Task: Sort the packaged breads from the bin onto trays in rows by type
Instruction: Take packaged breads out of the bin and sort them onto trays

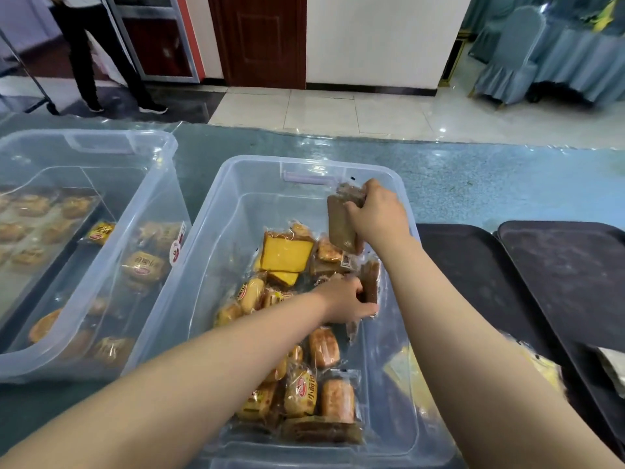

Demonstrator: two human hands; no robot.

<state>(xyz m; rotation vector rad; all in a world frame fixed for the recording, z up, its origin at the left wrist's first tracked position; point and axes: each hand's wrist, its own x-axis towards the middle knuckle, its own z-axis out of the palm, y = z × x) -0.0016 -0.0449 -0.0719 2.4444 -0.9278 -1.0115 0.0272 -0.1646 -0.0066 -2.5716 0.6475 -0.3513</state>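
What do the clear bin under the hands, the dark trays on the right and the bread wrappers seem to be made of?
Clear rectangular bin: looks like translucent, glossy moulded plastic; the breads show through its walls.
Dark flat trays: probably matte plastic with a slightly grainy, scuffed surface; not certain.
Wrapper of the brown bread packet gripped by the right hand: thin clear film, shiny and crinkled at the sealed end.

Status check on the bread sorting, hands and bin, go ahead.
Right hand holds a brown bread pack above the bin. Left hand grips another brown pack inside it. Dark trays to the right, path open.
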